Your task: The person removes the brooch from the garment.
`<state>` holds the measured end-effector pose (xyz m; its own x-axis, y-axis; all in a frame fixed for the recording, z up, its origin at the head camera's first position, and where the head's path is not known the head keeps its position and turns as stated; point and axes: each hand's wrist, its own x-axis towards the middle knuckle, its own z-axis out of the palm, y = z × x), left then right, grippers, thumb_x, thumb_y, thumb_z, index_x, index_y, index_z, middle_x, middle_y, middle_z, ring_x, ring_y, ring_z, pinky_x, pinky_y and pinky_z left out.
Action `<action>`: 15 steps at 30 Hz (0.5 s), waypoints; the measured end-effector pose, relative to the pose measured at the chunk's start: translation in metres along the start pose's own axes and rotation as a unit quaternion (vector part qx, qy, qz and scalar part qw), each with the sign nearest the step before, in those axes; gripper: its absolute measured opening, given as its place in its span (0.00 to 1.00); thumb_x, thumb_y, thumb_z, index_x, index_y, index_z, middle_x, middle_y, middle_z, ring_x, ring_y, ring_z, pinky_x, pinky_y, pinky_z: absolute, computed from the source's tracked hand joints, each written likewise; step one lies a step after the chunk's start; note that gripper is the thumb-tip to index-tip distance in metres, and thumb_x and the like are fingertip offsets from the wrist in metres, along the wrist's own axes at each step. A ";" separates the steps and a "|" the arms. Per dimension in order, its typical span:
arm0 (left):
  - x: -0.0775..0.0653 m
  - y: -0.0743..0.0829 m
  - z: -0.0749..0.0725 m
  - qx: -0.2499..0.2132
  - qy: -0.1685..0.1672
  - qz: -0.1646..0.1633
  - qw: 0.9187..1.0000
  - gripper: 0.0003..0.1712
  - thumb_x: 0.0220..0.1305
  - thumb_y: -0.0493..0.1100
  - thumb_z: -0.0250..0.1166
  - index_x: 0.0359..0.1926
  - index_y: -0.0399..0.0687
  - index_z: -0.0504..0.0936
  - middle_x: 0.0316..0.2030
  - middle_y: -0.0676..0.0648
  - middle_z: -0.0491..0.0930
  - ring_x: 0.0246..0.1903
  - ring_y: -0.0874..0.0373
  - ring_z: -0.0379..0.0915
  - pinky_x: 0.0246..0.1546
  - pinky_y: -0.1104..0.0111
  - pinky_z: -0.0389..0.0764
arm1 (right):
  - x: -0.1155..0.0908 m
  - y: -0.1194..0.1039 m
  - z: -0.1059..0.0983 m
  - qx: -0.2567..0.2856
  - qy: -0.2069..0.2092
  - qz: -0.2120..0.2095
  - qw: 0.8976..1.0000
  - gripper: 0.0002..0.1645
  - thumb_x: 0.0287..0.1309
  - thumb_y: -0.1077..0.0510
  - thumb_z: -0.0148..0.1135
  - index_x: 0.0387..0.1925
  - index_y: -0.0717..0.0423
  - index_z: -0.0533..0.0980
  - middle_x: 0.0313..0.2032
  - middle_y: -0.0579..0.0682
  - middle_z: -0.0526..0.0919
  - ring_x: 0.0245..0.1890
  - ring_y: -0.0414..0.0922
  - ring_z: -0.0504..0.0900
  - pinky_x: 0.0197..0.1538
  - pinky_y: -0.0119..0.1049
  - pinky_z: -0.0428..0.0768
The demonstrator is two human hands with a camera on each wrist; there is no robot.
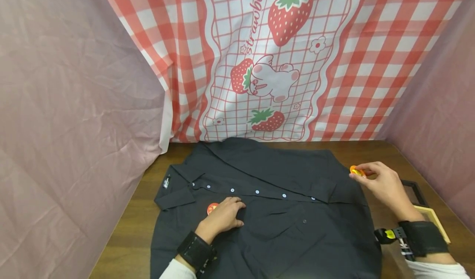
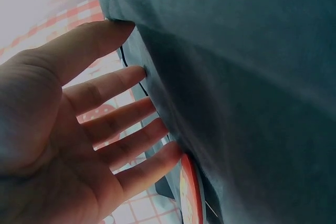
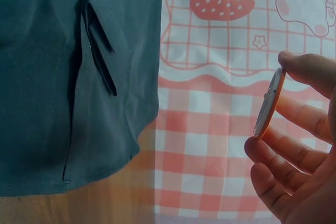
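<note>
A dark button-up shirt (image 1: 274,233) lies spread out, its collar to the left and a row of pale buttons along the placket. My left hand (image 1: 222,216) rests on the shirt's front, fingers spread and fingertips touching the cloth in the left wrist view. Just beside it, a red round badge (image 1: 212,208) sits on the shirt, partly hidden by the hand. My right hand (image 1: 382,182) pinches an orange round badge (image 1: 357,171) by its edge, held over the shirt's right end. In the right wrist view the badge (image 3: 270,103) appears edge-on, its pale back facing the shirt.
A dark frame (image 1: 415,192) and a yellow-rimmed frame (image 1: 434,223) lie on the wooden table (image 1: 126,229) at right, partly behind my right forearm. A red-checked strawberry cloth (image 1: 274,64) hangs at the back. Pink curtains (image 1: 74,118) hang at both sides.
</note>
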<state>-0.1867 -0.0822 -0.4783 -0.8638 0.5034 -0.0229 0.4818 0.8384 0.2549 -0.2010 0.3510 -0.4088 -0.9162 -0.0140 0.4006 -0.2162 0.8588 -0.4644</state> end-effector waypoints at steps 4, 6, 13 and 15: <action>0.001 0.000 0.000 0.002 0.004 0.002 1.000 0.27 0.51 0.48 0.75 0.52 0.44 0.82 0.54 0.42 0.79 0.57 0.47 0.74 0.61 0.59 0.75 | 0.002 0.002 -0.002 -0.004 0.006 0.002 1.000 0.23 0.51 0.51 0.73 0.43 0.65 0.81 0.38 0.62 0.80 0.36 0.56 0.78 0.25 0.26 0.70; 0.001 0.000 0.000 0.003 0.005 0.002 1.000 0.27 0.50 0.48 0.75 0.51 0.44 0.82 0.54 0.43 0.79 0.56 0.48 0.74 0.60 0.60 0.75 | 0.003 0.002 -0.004 -0.005 0.007 0.004 1.000 0.23 0.52 0.51 0.73 0.43 0.65 0.81 0.38 0.63 0.80 0.36 0.57 0.78 0.26 0.26 0.69; 0.000 0.000 0.000 0.000 -0.003 -0.005 1.000 0.27 0.50 0.48 0.75 0.52 0.45 0.82 0.55 0.42 0.79 0.58 0.48 0.74 0.61 0.60 0.75 | 0.003 0.006 -0.014 -0.005 0.002 0.017 1.000 0.25 0.55 0.48 0.70 0.45 0.65 0.81 0.41 0.65 0.79 0.35 0.47 0.78 0.26 0.25 0.70; 0.001 0.000 0.000 -0.001 -0.006 -0.005 1.000 0.27 0.51 0.48 0.75 0.53 0.45 0.82 0.57 0.42 0.78 0.59 0.47 0.73 0.61 0.59 0.75 | 0.002 0.009 -0.018 -0.002 0.009 0.026 1.000 0.25 0.55 0.48 0.70 0.45 0.64 0.81 0.42 0.65 0.79 0.33 0.31 0.75 0.26 0.23 0.69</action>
<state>-0.1869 -0.0815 -0.4785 -0.8671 0.4968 -0.0374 0.4722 0.8434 0.2562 -0.1986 0.3679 -0.3983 -0.9196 0.0409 0.3907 -0.1665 0.8602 -0.4819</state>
